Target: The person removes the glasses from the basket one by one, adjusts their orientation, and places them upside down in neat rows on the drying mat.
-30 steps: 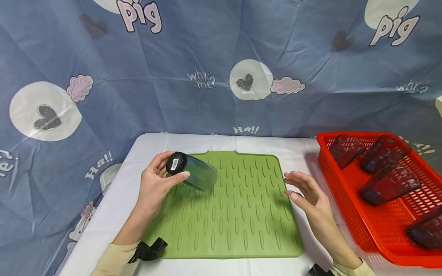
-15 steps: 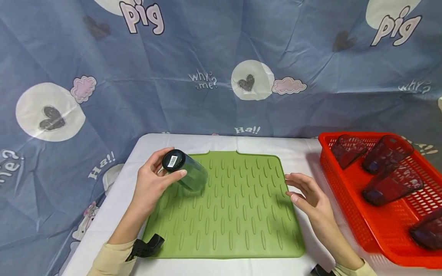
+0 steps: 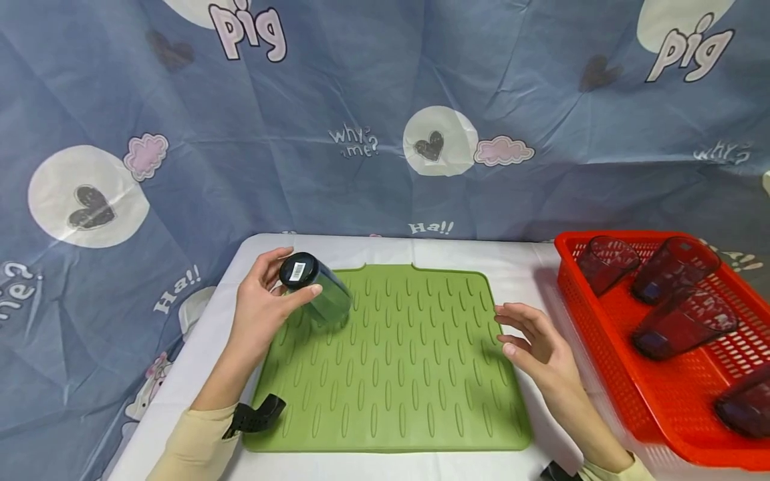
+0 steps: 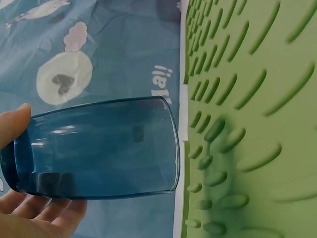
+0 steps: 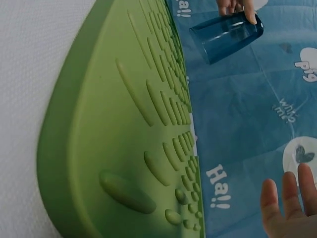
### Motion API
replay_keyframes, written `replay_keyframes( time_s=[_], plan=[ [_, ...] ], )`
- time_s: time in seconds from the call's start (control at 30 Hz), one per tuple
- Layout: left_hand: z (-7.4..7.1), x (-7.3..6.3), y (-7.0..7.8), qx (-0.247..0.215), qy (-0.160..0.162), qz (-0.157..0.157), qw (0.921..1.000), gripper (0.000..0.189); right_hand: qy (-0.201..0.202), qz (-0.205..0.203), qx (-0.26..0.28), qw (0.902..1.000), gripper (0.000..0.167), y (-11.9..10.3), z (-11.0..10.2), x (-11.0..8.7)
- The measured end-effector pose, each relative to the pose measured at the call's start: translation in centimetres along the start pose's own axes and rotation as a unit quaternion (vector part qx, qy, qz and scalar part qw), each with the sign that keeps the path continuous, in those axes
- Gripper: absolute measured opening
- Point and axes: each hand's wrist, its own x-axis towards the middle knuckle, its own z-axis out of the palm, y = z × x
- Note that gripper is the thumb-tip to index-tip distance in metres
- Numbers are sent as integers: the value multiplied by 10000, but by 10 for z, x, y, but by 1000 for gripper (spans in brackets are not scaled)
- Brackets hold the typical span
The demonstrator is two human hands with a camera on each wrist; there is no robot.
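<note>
A clear blue drinking glass (image 3: 327, 298) is tilted with its dark base, which bears a white barcode label, facing up. My left hand (image 3: 265, 294) grips it near the base, thumb on one side and fingers on the other. In the left wrist view the glass (image 4: 104, 148) points its rim toward the green ribbed mat (image 4: 257, 99), with a gap between them. The mat (image 3: 397, 374) lies flat on the white table. Beside the mat's right edge, my right hand (image 3: 541, 347) hovers with fingers loosely bent, holding nothing.
A red plastic basket (image 3: 601, 341) stands at the right of the table. Several glasses lie or lean inside it, one glass (image 3: 682, 321) near its middle. A blue printed cloth (image 3: 361, 87) hangs behind the white table (image 3: 469, 254).
My left hand has moved slightly left and up in the head view, and the glass has tipped further toward rim-down. My right hand has hardly moved.
</note>
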Motion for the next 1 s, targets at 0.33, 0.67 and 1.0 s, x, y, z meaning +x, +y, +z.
replay_keyframes(
  time_s=[0.33,0.67,1.0],
  plan=[
    [0,24,-12,285,125,-2,9995,67,-46,-6,-73,10000,51,0,-1,0],
    [5,36,-23,530,108,-4,9985,66,47,388,-153,9991,49,1,-1,0],
    [8,39,-31,683,10,-32,9977,64,80,439,-211,9988,49,2,-2,-1]
  ],
)
